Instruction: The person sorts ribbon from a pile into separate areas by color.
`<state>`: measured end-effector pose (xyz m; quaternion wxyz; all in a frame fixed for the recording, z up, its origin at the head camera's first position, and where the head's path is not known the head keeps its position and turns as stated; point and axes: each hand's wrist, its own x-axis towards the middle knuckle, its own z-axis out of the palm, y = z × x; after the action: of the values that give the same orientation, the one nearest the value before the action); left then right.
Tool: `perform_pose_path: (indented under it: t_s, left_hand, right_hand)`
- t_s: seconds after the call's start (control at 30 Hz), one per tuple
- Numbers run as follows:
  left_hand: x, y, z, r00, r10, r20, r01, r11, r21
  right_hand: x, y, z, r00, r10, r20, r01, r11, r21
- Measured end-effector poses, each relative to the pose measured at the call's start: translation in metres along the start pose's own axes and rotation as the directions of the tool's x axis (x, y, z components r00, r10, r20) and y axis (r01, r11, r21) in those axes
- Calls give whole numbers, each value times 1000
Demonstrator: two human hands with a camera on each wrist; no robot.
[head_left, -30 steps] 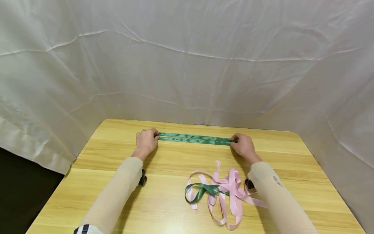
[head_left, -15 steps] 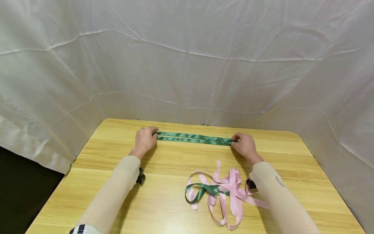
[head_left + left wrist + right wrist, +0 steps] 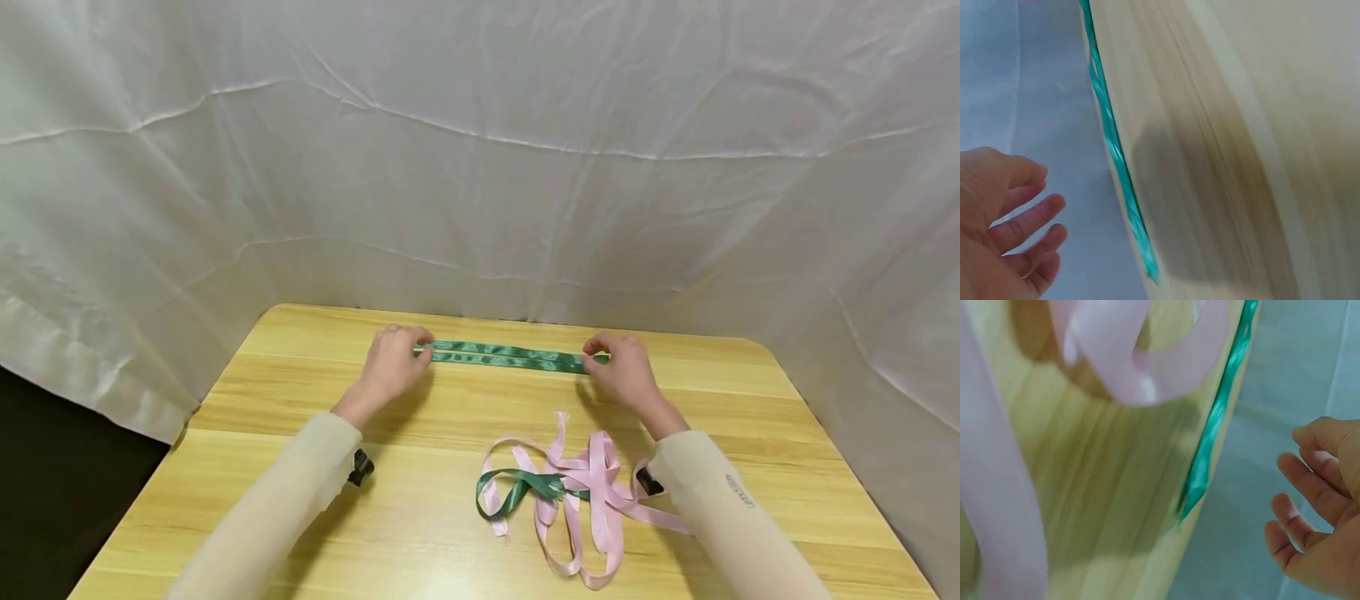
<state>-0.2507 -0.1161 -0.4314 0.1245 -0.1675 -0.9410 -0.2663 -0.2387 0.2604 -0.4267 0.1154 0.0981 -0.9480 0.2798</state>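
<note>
At the left end of the long green ribbon [image 3: 510, 362], left hand [image 3: 390, 365]: grip parted, fingers loosely bent, seen apart from the ribbon in the left wrist view. Ribbon lies between the 2 hands as 2 near-parallel lengths, close to the far edge of the desk [image 3: 435, 508]. Nearer the wearer than the ribbon: green loop [image 3: 538, 482], then pink ribbon [image 3: 598, 483], tangled with it. At the long ribbon's right end, right hand [image 3: 626, 371]: grip likewise parted, fingertips apart from the ribbon.
</note>
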Motion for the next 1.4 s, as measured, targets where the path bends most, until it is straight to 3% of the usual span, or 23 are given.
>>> perform_pose_path:
  t_s: [0.13, 0.27, 0.53, 0.7, 0.9, 1.1, 1.23, 1.4]
  left_hand:
    - [-11, 21, 3, 996, 73, 54, -72, 997, -32]
    - [-21, 38, 3, 981, 141, 133, -132, 989, -72]
    - [-43, 58, 6, 919, 264, 293, -227, 962, -154]
    - [-62, 69, 10, 882, 314, 351, -273, 948, -162]
    - [-78, 78, 15, 844, 356, 401, -319, 934, -158]
    - [-85, 83, 20, 823, 349, 449, -339, 935, -107]
    - [-89, 86, 25, 803, 353, 479, -364, 929, -74]
    - [-93, 87, 29, 802, 366, 473, -391, 919, -47]
  right_hand:
    - [-12, -15, 0, 999, -54, 7, 54, 998, 13]
    - [-24, -27, 1, 994, -108, 24, 107, 994, 33]
    - [-46, -50, 8, 972, -231, 46, 228, 972, 54]
    - [-63, -63, 18, 937, -340, 80, 335, 939, 72]
    - [-81, -77, 27, 883, -412, 224, 391, 911, 135]
    - [-93, -83, 32, 820, -436, 371, 397, 900, 180]
    - [-99, -85, 36, 789, -430, 438, 394, 902, 176]
    - [-105, -86, 41, 782, -425, 456, 408, 902, 142]
